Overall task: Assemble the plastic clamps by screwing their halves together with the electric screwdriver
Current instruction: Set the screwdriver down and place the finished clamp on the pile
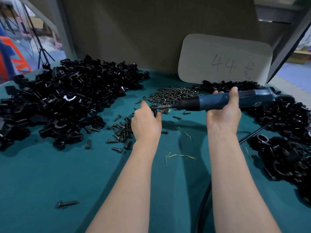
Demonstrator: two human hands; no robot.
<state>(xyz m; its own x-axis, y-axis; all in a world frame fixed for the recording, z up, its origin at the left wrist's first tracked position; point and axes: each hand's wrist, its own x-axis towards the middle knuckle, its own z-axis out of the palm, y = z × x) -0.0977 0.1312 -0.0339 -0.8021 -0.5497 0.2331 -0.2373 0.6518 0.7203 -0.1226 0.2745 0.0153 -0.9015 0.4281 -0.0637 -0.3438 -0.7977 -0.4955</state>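
Teal cloth-like tabletop [50, 174] across the whole foreground, backed by a drab olive panel [134, 31]. Leaning against that panel, a pale board with rounded corners [223, 59], marked "44" in red. Beyond the table at far left, a bluish floor, a black tripod [42, 54] and an orange frame [18, 61], all blurred.

On the table's left, a big heap of black plastic clamp halves [64, 101]. Along the right edge, a second heap of black clamp parts [286, 132], cut off by the frame. Between them, towards the back, a mound of dark metal screws [175, 94], with loose ones scattered nearer.

Left hand [146, 121] curled round a small black plastic clamp [154, 111] at mid-table, largely hidden by the fingers, its halves impossible to separate by eye. Right hand [223, 113] wrapped round the blue electric screwdriver [215, 100], held roughly level, bit tip at the clamp. Screw on the bit or not: cannot tell. Black cable [202, 207] beside the right forearm, cut by the bottom edge.
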